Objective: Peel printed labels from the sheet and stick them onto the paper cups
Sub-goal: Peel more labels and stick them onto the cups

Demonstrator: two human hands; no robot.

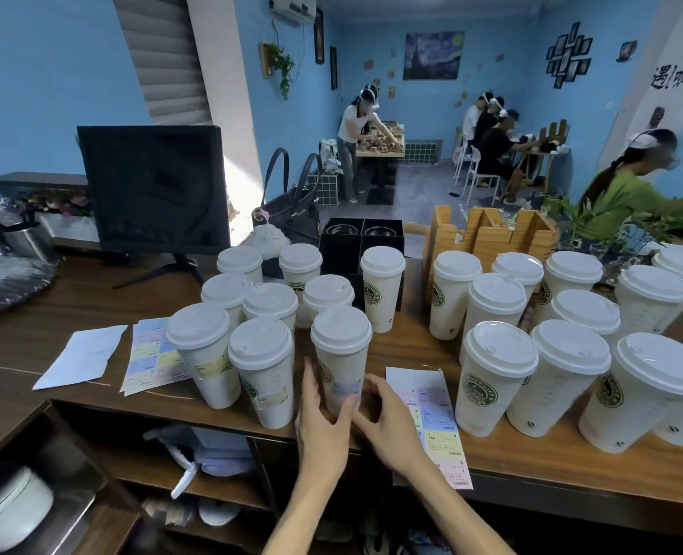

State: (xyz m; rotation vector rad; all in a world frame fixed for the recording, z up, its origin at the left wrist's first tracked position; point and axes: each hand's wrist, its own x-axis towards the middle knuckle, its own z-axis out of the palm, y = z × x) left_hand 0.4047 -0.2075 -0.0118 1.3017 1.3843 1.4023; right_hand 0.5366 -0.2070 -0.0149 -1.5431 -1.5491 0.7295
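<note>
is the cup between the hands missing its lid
No, the cup between the left hand and right hand has a white lid seated on top.

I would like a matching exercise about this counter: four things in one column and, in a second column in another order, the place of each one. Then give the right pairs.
Things
1. cup with the pale blue label
2. label sheet
3. blank white sheet
4. black monitor

Places
A. far left on the counter, beside a used label sheet
B. between the left hand and the right hand
C. at the back left, on a stand
D. flat at the counter's front edge, to the right of the right hand

Pairs: 1-B, 2-D, 3-A, 4-C
</note>
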